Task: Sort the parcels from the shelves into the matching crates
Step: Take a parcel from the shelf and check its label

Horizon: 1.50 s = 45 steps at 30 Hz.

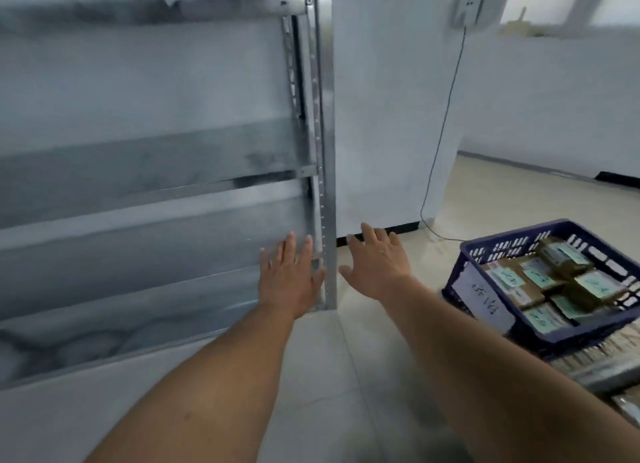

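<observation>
Two hands reach forward, both bare. The left hand [289,279] is spread flat, fingers straight, its grip wide open and holding nothing. It lies over the lower end of the one upright post [327,151] of the shelves [138,171], and whether it touches the metal I cannot tell. The right hand [377,265] is just beside it, past the post and above the floor [329,358], with its grip equally slack and nothing in it.

There is one blue crate [512,235], at the right and well apart from both hands. One white label [485,298] is on its near wall (the writing is too blurred to read). The parcels [594,286] lie inside the crate: brown, green-tagged, at least six, piled too loosely for a sure count. The crate's far right corner is cut off by the frame edge, and something pale and slatted under it is cut off too.

At least three shelf boards show, smeared by blur. One cable [446,116] hangs down the wall from one box [467,10].
</observation>
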### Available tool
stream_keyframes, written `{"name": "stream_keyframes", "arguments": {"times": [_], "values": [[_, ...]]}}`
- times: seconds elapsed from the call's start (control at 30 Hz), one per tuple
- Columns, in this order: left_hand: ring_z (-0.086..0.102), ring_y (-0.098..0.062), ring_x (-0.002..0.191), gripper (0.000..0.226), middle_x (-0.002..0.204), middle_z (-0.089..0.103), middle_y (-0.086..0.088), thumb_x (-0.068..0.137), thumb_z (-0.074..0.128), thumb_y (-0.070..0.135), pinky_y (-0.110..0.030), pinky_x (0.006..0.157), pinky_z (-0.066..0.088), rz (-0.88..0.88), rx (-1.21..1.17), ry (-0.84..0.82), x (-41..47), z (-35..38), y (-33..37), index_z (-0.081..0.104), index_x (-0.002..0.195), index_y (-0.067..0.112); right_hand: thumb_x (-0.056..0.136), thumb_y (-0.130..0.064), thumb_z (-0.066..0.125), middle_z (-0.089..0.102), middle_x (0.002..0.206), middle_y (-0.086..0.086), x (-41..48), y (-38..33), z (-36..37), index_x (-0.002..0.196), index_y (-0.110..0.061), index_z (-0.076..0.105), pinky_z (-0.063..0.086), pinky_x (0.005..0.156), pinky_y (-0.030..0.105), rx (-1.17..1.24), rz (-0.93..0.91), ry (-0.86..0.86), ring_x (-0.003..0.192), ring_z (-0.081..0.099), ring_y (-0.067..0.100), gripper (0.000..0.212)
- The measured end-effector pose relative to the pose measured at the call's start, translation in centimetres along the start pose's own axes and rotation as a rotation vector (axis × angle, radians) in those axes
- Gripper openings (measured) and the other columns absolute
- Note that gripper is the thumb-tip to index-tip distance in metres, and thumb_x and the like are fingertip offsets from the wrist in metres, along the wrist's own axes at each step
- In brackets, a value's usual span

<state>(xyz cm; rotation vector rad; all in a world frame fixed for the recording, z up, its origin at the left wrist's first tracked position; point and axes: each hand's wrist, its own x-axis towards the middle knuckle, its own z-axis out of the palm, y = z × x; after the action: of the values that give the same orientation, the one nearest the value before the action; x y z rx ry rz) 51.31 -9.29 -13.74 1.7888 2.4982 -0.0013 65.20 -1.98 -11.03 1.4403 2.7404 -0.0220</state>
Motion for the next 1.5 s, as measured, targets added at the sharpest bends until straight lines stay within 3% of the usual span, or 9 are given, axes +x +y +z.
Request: {"name": "stream_keyframes", "arguments": {"times": [0.43,0.9,1.27,1.5], "values": [[-0.009,-0.026,0.148,0.066,0.16,-0.013,-0.008,0.1,0.016,0.053,-0.049,0.117,-0.007,-0.388,0.058,0.078,-7.7,-2.4,-31.1,-0.01,0.152,0.023,0.093,-0.046,0.047,0.015,0.157,0.016,6.9,-31.4,-3.0,0.145,-0.018,0.031,0.019,0.113,0.048,-0.147,-0.402,0.09,0.139,0.024,0.033,0.061],[-0.007,-0.025,0.148,0.069,0.16,-0.013,-0.008,0.098,0.02,0.056,-0.045,0.119,-0.001,-0.802,0.014,0.182,-18.1,-3.2,-50.6,-0.007,0.153,0.024,0.094,-0.047,0.047,0.02,0.154,0.015,8.8,-56.3,-3.9,0.146,-0.016,0.03,0.017,0.114,0.049,-0.157,-0.862,0.149,0.14,0.023,0.032,0.063],[-0.011,-0.024,0.147,0.068,0.16,-0.013,-0.007,0.098,0.019,0.056,-0.046,0.12,-0.001,-0.904,0.038,0.126,-16.2,-4.7,-69.6,-0.008,0.152,0.025,0.094,-0.047,0.046,0.023,0.152,0.016,18.2,-74.9,-4.8,0.144,-0.013,0.033,0.019,0.112,0.048,-0.106,-0.988,0.162,0.136,0.026,0.033,0.061],[0.005,-0.025,0.148,0.071,0.161,-0.01,-0.005,0.097,0.023,0.059,-0.043,0.118,0.012,-0.893,0.005,0.123,-12.2,-5.9,-78.2,-0.008,0.152,0.026,0.094,-0.046,0.045,0.022,0.152,0.017,24.0,-82.7,-5.0,0.143,-0.014,0.033,0.019,0.114,0.05,-0.133,-0.99,0.154,0.137,0.025,0.032,0.06]]}}
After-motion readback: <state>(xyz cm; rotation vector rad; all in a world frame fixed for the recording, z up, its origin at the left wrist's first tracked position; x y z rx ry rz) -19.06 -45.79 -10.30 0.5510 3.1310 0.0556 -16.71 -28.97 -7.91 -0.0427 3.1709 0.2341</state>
